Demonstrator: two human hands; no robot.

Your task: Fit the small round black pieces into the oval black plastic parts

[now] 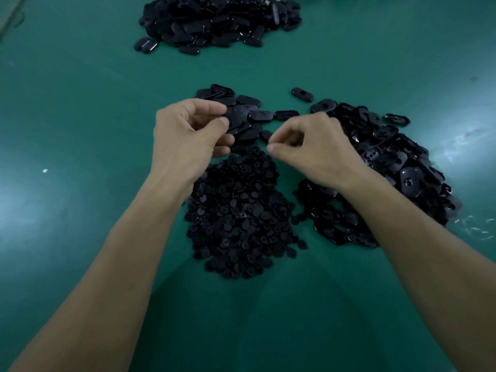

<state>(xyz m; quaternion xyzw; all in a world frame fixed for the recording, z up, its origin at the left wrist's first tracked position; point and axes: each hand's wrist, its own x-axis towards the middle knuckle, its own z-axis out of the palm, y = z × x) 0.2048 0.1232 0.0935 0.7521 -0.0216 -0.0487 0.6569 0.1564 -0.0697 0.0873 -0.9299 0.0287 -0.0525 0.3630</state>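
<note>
Heaps rather than bins hold the stock on the green bench [80, 130]. The small round pieces [239, 216] lie at 6 o'clock under the wrists, the oval parts [389, 170] at 4 o'clock, a smaller heap [241, 100] at 12 o'clock and a far pile [220, 20] beyond it (perhaps finished work, a guess). Each lies within reach, so either hand can feed itself. The left hand [185, 130] holds one oval part [236, 120], its grip closed on it thumb against fingers, seemingly to present it. Just beside it at 3 o'clock, the right hand [308, 149] has its grip pinched thumb to forefinger; what it pinches, if anything, is too small to tell.
</note>
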